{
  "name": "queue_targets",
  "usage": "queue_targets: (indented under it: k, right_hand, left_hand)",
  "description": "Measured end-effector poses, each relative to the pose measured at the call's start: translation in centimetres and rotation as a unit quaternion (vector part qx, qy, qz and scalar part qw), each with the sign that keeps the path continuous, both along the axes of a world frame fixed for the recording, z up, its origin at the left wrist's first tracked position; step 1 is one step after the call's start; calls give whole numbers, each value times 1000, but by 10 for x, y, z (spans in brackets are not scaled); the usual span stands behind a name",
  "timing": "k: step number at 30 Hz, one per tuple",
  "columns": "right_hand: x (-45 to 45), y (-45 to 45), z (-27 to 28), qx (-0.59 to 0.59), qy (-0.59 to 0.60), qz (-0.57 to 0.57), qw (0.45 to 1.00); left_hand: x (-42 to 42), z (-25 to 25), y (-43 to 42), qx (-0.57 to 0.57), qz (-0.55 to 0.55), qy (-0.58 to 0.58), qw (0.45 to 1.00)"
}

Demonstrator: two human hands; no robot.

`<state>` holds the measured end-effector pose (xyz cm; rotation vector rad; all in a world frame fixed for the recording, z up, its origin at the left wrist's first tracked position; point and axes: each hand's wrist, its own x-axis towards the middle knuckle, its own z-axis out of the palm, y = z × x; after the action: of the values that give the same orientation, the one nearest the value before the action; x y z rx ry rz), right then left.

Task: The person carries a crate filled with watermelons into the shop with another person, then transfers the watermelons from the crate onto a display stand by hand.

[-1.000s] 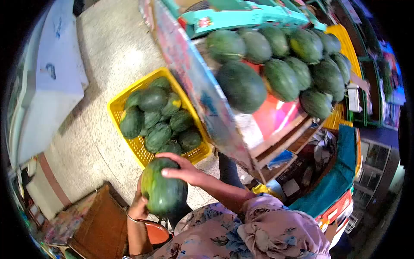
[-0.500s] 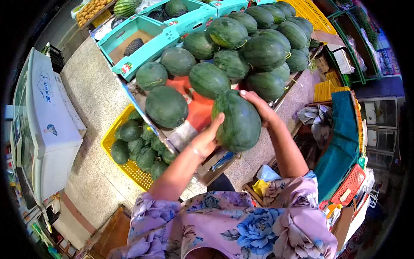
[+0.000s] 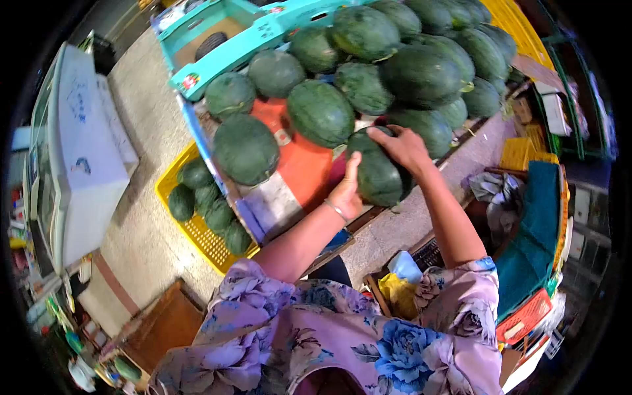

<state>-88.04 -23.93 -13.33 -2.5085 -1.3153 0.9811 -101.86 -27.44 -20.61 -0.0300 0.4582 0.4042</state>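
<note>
A dark green watermelon (image 3: pixel 376 174) is gripped between both hands at the front right edge of the display stand. My left hand (image 3: pixel 347 191) presses its left side, thumb up. My right hand (image 3: pixel 403 149) curls over its upper right side. The melon is low against the stand; whether it rests there is hard to tell. Just beyond it lies another watermelon (image 3: pixel 320 113) on a red and white sheet (image 3: pixel 304 161). A rounder watermelon (image 3: pixel 246 150) sits to the left, and a pile of watermelons (image 3: pixel 421 76) rises behind my right hand.
A yellow crate (image 3: pixel 209 249) of small dark green melons stands on the floor to the left. Turquoise boxes (image 3: pixel 227 58) line the back of the stand. A white chest freezer (image 3: pixel 99 178) is at far left, teal cloth (image 3: pixel 530 230) at right.
Both hands have moved the watermelon forward, slightly right and down toward the stand's edge. My right hand has come further over its top. The whole view has shifted a little.
</note>
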Motion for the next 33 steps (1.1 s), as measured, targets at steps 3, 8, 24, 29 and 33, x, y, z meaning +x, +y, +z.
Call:
queue_targets:
  k: [3, 8, 24, 29, 33]
  right_hand:
    - [-7, 2, -10, 57, -91, 89, 990]
    - [-31, -3, -11, 23, -206, 133, 969]
    - [-62, -49, -62, 326, -357, 221, 847]
    - [-63, -51, -61, 314, -327, 224, 863]
    - [-92, -61, -43, 291, -302, 187, 888]
  left_hand:
    - [10, -15, -1, -18, -22, -1, 1000]
    - [1, -18, 3, 77, -71, 334, 937]
    - [-91, -45, 46, 51, 120, 252, 959]
    - [-65, -65, 52, 20, 112, 344, 932]
    - [-75, -60, 45, 84, 175, 328, 924]
